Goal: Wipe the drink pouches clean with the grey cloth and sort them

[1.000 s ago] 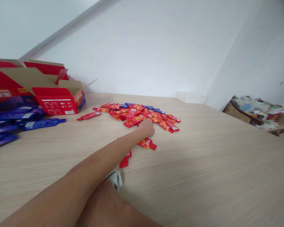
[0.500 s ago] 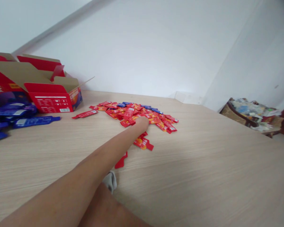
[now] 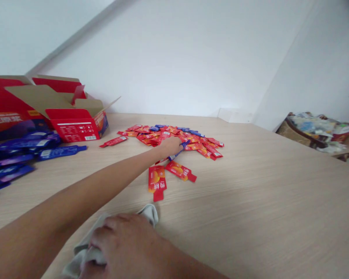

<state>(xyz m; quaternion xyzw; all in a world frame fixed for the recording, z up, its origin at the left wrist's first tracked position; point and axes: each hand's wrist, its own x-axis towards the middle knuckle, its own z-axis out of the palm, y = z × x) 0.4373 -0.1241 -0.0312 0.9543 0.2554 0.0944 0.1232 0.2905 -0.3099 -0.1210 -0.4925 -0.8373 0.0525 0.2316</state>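
My left hand (image 3: 170, 146) reaches out to the near side of a pile of red sachets (image 3: 165, 132). Its fingers are closed around a blue sachet (image 3: 177, 155), whose ends stick out past the hand. A few blue sachets also lie among the red ones at the back of the pile. Close to me, my right hand (image 3: 128, 240) is closed over a crumpled light grey cloth (image 3: 149, 212), fingers curled into it. Two loose red sachets, one pointing toward me (image 3: 157, 180) and one slanting right (image 3: 180, 170), lie between my hands and the pile.
On the left stand open red cardboard boxes (image 3: 74, 128) with raised flaps. Several blue sachets (image 3: 20, 155) are heaped before them, and a lone red sachet (image 3: 114, 141) lies to their right. A white wall (image 3: 174, 58) borders the table; a cluttered chair (image 3: 311, 131) is far right.
My left hand has drawn back slightly and now shows a blue sachet in it. My right hand and the cloth have come into fuller view. The whole view has shifted a little.
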